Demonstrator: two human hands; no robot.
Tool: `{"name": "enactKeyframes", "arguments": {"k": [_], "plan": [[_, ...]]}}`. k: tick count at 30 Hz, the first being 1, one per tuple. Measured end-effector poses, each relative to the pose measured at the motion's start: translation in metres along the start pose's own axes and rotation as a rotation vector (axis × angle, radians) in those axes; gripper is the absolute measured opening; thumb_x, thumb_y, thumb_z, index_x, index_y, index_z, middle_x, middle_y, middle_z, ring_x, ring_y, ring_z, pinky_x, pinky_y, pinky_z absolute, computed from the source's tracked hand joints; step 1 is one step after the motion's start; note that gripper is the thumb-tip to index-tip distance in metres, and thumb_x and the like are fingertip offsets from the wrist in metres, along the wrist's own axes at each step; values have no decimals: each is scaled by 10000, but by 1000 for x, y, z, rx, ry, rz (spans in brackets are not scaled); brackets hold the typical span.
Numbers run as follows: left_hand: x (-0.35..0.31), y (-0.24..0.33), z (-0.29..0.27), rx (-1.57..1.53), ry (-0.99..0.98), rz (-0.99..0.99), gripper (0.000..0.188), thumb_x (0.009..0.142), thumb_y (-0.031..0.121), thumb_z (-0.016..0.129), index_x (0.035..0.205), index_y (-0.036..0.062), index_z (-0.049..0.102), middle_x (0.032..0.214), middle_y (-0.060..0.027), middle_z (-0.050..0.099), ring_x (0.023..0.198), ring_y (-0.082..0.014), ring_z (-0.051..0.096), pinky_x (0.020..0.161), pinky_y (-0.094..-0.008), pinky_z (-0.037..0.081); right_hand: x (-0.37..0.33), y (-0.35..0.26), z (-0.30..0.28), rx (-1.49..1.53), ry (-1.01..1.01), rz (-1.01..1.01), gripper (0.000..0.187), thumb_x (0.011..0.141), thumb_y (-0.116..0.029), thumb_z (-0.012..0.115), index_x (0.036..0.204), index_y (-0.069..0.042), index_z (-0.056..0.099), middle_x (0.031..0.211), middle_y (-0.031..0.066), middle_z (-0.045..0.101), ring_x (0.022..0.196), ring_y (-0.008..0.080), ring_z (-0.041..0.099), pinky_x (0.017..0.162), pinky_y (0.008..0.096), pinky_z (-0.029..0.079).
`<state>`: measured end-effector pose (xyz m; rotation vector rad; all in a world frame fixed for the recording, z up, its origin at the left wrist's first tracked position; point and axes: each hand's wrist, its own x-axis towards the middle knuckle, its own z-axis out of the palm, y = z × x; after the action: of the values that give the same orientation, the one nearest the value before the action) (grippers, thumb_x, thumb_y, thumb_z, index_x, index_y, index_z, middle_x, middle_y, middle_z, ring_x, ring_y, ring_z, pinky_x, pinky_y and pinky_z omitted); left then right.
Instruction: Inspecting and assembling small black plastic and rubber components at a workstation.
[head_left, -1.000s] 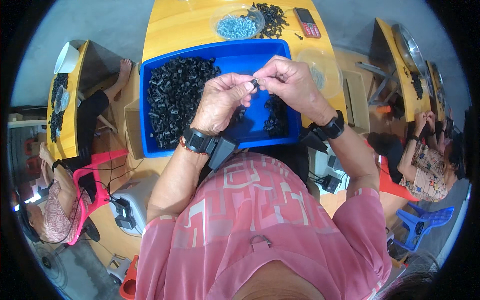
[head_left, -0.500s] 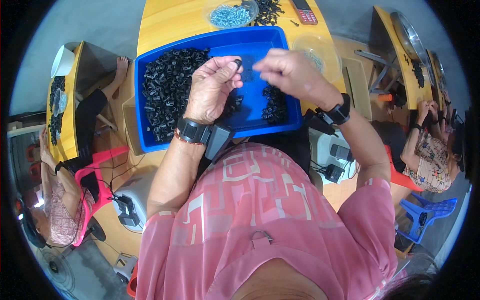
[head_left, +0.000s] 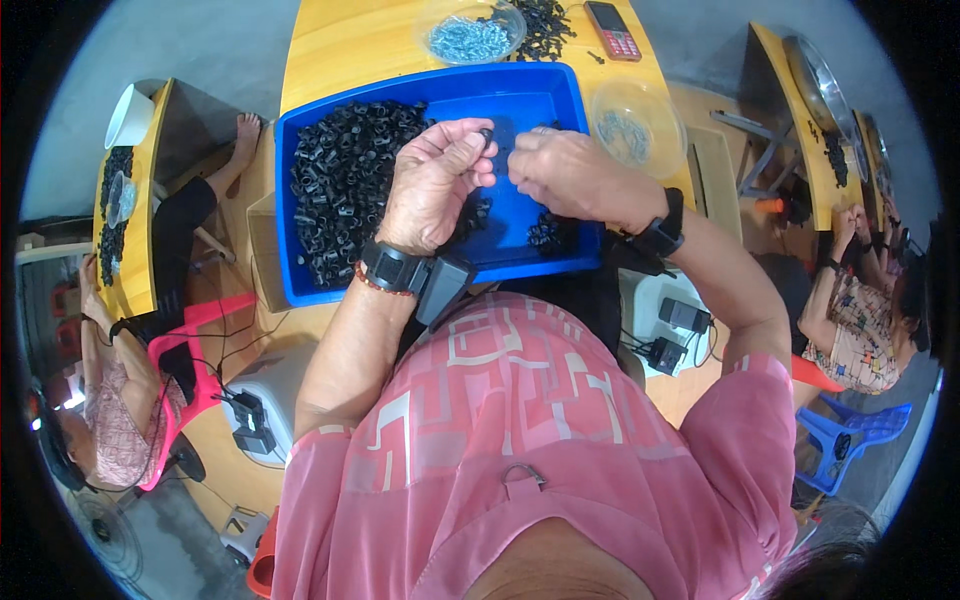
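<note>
My left hand (head_left: 440, 180) pinches a small black plastic part (head_left: 487, 136) between thumb and forefinger above the blue bin (head_left: 515, 105). Close by on its right, my right hand (head_left: 575, 175) has its fingers curled together; whatever is in them is hidden. A big heap of black plastic clips (head_left: 345, 190) fills the bin's left side. Partly under my right hand, a smaller pile of black parts (head_left: 545, 235) lies in the bin's near right corner.
Beyond the bin on the yellow table stand a bowl of silvery screws (head_left: 468, 40), loose black pieces (head_left: 545, 28) and a red keypad phone (head_left: 612, 32). A see-through tub (head_left: 628, 130) sits right of the bin. People work at tables on both sides.
My right hand has come down and slightly right, its fingers now sharper and still near the left hand. The left hand keeps its pinch on the black part.
</note>
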<state>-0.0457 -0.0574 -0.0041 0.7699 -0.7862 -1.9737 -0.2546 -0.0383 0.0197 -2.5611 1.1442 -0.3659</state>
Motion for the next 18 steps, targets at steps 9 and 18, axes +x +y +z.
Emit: {"name": "enactKeyframes", "arguments": {"k": [9,18], "plan": [[1,-2,-2,-17,11,8,172,965,82,611,1107,-12,638,939,-92,684,741,-130,641,697,-263,566,8,17,-4,218,184,66,120,848,-64,671,946,5,664,839,115,634,776,240,644,706,336,521],[2,-1,-2,7,18,-28,150,958,84,623,1076,-6,646,928,-91,694,737,-135,651,700,-270,573,27,14,-8,877,330,362,140,899,-105,694,972,10,722,851,35,706,765,73,624,700,239,515]]}}
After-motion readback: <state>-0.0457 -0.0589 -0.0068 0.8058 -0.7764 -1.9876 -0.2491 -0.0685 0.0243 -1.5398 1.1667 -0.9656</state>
